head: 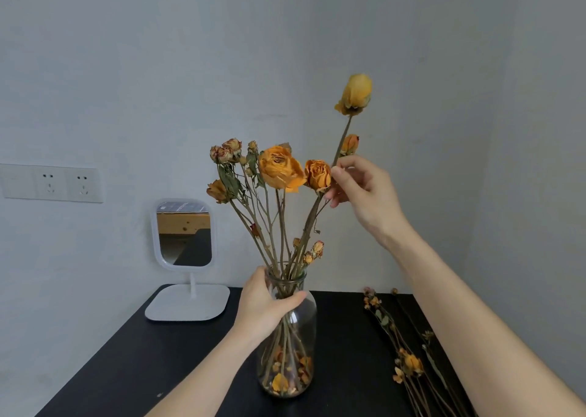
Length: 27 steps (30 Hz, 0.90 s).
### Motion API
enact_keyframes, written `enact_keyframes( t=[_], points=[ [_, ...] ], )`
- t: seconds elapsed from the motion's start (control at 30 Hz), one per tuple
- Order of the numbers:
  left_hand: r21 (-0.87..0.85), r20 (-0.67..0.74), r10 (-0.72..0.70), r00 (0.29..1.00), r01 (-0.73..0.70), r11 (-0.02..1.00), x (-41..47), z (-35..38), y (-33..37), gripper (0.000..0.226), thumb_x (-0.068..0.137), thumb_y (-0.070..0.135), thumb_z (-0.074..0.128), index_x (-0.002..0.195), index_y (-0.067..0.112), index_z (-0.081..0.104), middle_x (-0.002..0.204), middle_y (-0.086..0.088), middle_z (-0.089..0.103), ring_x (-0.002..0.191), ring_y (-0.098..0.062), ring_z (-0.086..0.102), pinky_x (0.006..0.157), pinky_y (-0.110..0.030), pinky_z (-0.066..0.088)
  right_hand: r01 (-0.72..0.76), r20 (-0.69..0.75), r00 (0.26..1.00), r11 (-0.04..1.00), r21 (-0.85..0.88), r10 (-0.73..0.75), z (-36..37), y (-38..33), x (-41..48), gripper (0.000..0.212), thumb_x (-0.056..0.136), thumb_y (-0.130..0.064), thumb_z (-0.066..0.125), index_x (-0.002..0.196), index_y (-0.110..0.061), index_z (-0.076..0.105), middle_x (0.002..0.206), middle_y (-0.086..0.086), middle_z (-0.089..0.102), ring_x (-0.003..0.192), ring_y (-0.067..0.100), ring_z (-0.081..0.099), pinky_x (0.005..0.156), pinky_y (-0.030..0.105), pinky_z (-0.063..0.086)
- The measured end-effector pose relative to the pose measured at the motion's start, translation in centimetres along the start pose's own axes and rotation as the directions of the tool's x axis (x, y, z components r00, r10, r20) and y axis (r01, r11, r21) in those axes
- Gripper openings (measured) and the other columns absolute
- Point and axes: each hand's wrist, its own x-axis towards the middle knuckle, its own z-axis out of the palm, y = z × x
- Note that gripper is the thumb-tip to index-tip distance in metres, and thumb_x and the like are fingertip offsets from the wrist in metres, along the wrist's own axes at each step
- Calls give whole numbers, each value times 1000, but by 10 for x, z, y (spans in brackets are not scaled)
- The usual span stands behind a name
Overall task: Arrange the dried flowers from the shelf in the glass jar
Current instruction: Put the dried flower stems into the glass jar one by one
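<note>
**Steadying the jar, pinching the tallest stem**

Far to the left of the glass jar [287, 337], a white socket panel [52, 182] is sitting on the grey wall. Nearer the jar, also on its left, a white stand mirror [185, 232] is standing on the black surface [142, 362] with its square base lying flat.

Our left hand [266, 305] is gripping the jar at its neck and shoulder. The thumb is lying across the front of the glass and the fingers are curling round the back. The jar is standing upright near the middle of the black surface. It is holding a bunch of dried flowers [253, 194] whose stems are fanning out above its rim, and fallen petals are lying at its bottom.

Straight above the jar, a large orange rose [279, 169] is facing us. Pale, red-edged buds [226, 151] are crowding up and to the left of the jar, and a smaller orange rose [318, 174] is sitting just right of the large one.

Above and to the right of the jar, our right hand [361, 191] is pinching a thin stem between thumb and forefinger, with the other fingers loosely curling beside the smaller rose. That stem is carrying a yellow bud [355, 93], the highest head over the jar. Our fingers are hiding its lower run, so we cannot tell whether it is reaching into the jar.

To the right of the jar and well apart from it, loose dried stems [409, 362] are lying on the black surface.
</note>
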Motion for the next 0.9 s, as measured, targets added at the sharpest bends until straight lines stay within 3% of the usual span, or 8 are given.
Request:
enact_keyframes(
  t=[0.2,0.4,0.57,0.7,0.9],
  points=[
    [-29,47,-31,998,33,999,0,-4,-2,44,69,36,76,101,43,46,95,26,56,88,9,51,66,-8,38,-74,113,987,939,-335,118,7,8,-10,10,89,-18,60,86,-11,67,74,4,65,57,9,58,50,17,49],
    [-97,106,-81,991,91,991,1,-4,-2,47,70,35,76,98,44,39,97,23,55,89,6,51,70,-11,37,-20,161,979,846,-532,125,20,9,-16,13,87,-29,63,82,-18,69,58,-7,59,45,-1,51,48,7,41],
    [-102,88,-78,993,87,991,-1,-3,-4,63,65,45,77,115,33,40,103,22,54,94,4,52,84,-20,41,79,216,972,738,-671,92,31,7,-22,20,86,-34,62,90,-17,72,65,-7,59,58,7,55,57,21,49],
    [-89,83,-59,995,66,994,-2,-2,-4,59,66,47,76,112,36,41,101,24,56,92,7,52,72,-10,38,119,206,977,688,-716,45,39,7,-28,20,87,-36,60,91,-19,71,58,-15,50,54,4,53,52,20,46],
    [-69,78,-55,995,60,996,-1,-2,-6,51,64,50,76,101,44,42,98,23,59,90,7,55,68,-10,38,120,191,981,678,-725,31,47,11,-34,20,88,-36,59,92,-21,72,61,-14,52,52,3,50,55,19,45]
  ],
)
